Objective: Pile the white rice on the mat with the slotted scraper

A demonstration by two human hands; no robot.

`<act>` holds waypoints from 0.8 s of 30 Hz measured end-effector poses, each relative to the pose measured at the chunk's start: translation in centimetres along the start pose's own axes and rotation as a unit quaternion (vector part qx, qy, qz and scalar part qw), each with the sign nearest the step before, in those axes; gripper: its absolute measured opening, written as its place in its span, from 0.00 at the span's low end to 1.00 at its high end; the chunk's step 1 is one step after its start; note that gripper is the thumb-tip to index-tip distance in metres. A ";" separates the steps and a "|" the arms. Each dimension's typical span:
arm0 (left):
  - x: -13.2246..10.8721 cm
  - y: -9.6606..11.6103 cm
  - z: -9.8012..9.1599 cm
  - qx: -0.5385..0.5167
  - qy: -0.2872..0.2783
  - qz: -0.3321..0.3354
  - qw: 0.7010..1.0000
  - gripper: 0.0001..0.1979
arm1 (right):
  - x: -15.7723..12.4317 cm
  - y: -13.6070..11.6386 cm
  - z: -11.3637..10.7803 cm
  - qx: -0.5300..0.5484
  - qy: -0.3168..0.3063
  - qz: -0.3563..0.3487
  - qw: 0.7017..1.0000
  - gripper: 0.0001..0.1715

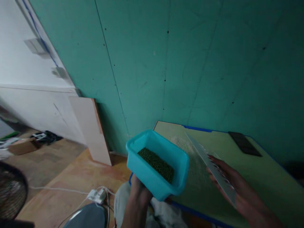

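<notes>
A turquoise plastic tub point(142, 161) with dark green granules point(156, 164) inside is tilted in front of me. My left hand point(140, 190) supports it from below, its fingers mostly hidden under the tub. On the right, my right hand point(228, 177) grips a thin, flat, light-coloured plate point(201, 155) with holes along it, its long edge slanting toward the board. Beneath both lies a pale green board point(237, 164) with blue edging, pale powder point(182, 144) spread over part of it.
A dark flat piece point(244, 144) rests at the board's back right. Behind stands a green wall point(147, 63). A pale panel point(90, 126) leans there. At lower left are a power strip point(97, 195), cables, a grey round object point(87, 217) and a dark mesh object point(11, 190).
</notes>
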State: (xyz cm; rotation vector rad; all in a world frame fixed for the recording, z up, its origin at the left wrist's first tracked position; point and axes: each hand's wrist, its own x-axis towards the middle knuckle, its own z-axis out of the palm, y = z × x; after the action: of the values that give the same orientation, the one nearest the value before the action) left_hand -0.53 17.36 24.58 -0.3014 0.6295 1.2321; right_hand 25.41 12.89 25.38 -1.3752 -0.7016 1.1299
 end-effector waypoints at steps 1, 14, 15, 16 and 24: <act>0.9 -0.2 1.3 0.013 -0.020 -0.018 1.000 0.28 | 0.0 -0.3 0.5 0.029 0.034 0.052 0.998 0.10; 14.4 -0.7 12.4 0.052 -0.211 0.147 0.965 0.25 | 11.2 -6.1 4.6 0.033 -0.006 -0.004 0.999 0.08; 15.3 -0.6 12.8 0.053 -0.208 0.134 0.967 0.23 | 12.4 -6.5 4.5 0.038 -0.010 -0.015 0.999 0.08; 16.1 -0.4 13.1 0.055 -0.210 0.128 0.968 0.23 | 13.5 -6.9 4.2 0.042 -0.007 -0.027 0.999 0.09; 18.2 1.2 12.5 0.093 -0.223 0.101 0.965 0.24 | 17.2 -7.9 -3.6 0.016 0.055 -0.076 0.995 0.05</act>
State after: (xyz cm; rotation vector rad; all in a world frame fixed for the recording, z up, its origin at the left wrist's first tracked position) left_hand 5.42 38.66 23.79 0.2024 0.3847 1.3679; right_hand 36.42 28.30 28.75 -1.3230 -0.6932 0.9344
